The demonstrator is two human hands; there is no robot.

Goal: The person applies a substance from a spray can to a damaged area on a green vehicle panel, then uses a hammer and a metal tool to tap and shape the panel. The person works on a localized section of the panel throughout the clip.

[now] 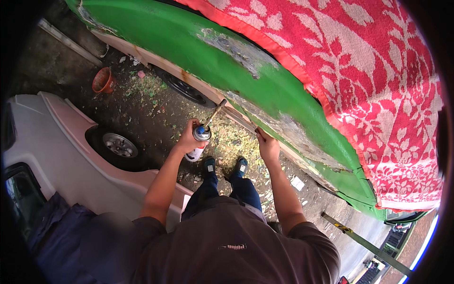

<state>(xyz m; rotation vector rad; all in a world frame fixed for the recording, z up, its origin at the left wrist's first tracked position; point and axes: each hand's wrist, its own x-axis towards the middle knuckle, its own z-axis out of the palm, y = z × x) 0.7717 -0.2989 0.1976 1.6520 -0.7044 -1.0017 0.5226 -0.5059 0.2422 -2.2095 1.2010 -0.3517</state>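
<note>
My left hand (188, 138) grips a gas canister (196, 150) with a blue-knobbed torch head (201, 129), whose brass nozzle (217, 108) points up toward the lower side of a green vehicle (179, 40). My right hand (266, 147) is closed on a thin tool (254, 125), perhaps a scraper, at the vehicle's lower panel. The green paint there has rough, peeled grey patches (288, 124).
A red floral cloth (352, 71) drapes over the green vehicle. A pale van (61, 146) stands at left. An orange bucket (103, 80), paint flakes (220, 142) and debris lie on the ground. A long bar (378, 248) is at lower right.
</note>
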